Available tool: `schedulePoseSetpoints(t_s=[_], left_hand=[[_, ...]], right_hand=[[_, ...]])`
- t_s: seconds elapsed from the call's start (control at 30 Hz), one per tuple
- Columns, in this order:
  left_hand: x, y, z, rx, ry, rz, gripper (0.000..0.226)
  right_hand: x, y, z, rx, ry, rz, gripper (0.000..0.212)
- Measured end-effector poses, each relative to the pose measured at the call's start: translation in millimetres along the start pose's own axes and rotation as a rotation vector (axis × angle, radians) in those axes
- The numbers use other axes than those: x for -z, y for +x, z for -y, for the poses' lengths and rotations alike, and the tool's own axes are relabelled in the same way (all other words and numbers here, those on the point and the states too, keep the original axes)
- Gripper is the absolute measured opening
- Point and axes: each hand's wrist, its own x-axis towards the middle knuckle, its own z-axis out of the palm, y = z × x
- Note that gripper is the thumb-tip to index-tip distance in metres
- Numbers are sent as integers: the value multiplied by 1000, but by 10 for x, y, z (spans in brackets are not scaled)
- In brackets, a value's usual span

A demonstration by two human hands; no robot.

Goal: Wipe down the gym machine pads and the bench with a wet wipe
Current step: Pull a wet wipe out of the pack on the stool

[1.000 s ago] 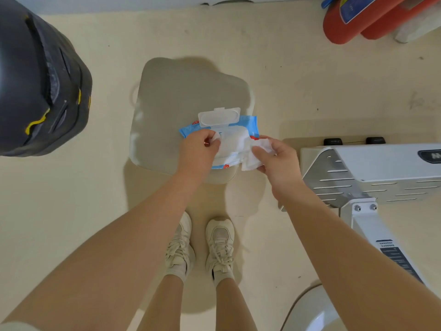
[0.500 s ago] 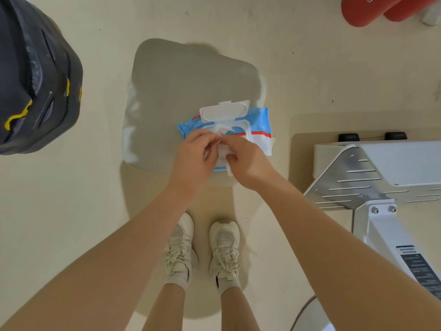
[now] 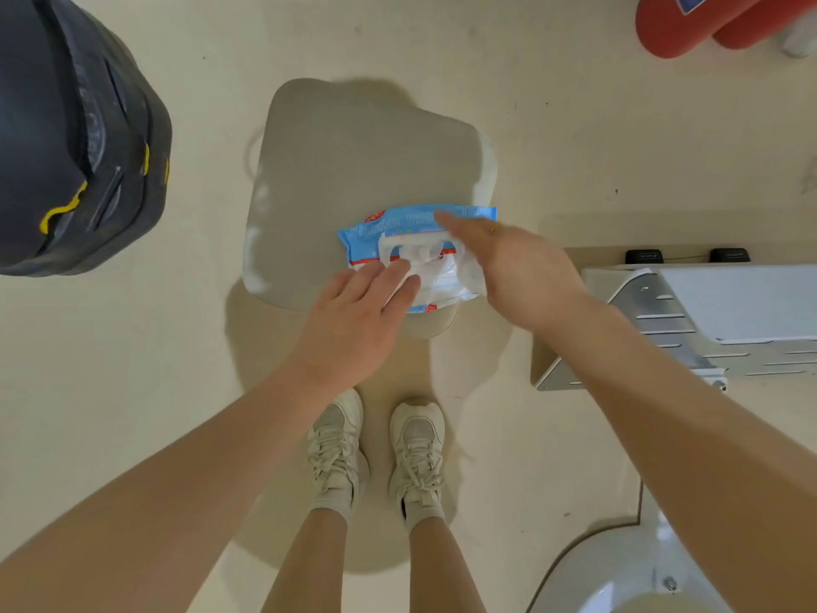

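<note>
A blue-and-white wet wipe pack (image 3: 389, 227) lies on the near right part of a grey padded seat (image 3: 353, 170). Its white flip lid (image 3: 413, 254) sits folded down over the opening, and some white wipe material (image 3: 442, 280) shows beside it. My left hand (image 3: 353, 320) lies flat, its straight fingers touching the pack's near left side by the lid. My right hand (image 3: 508, 263) reaches over the pack's right side with straight, motion-blurred fingers that point to the far edge. Neither hand visibly grips anything.
A dark grey padded machine part (image 3: 66, 139) with yellow marks hangs at the upper left. A white and metal machine frame (image 3: 689, 311) stands to the right, with a white base (image 3: 619, 577) at the lower right. Red objects (image 3: 689, 24) lie at the far right. My shoes (image 3: 376, 449) stand in front of the seat.
Both hands were pinching at the pack's opening with the lid standing open. The lid is down now, and both hands have flattened, the right one sweeping across the pack.
</note>
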Motion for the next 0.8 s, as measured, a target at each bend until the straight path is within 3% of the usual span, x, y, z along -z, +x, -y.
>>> schedulePoseSetpoints(t_s=[0.07,0.17,0.23,0.33,0.43,0.53,0.6,0.7,0.8], left_hand=[[71,-31,34,-12,36,-2,41],[-58,6,51,19,65,243,51],[-183,27,43,50,58,418,57],[-253,58,-13,126,69,449,56],[-41,192,-52,210,12,521,57],[478,343,-105,272,-133,493,49],[967,364,-205,355,-463,383,40],[1952,306,-520,567,-1201,367,26],[2786,249,-747,551,-1408,340,19]], right_hand=[[-93,-119,50,9,-75,110,74],[-325,-148,72,-17,-139,236,68],[-472,-127,63,-44,-177,243,67],[-584,-67,77,-74,-210,243,69],[-449,-134,176,-79,245,183,66],[-91,-477,350,-153,742,-86,53],[250,-793,483,-255,1059,-190,34],[912,-1299,676,-260,1500,-187,15],[1528,-1780,878,-152,1669,-167,14]])
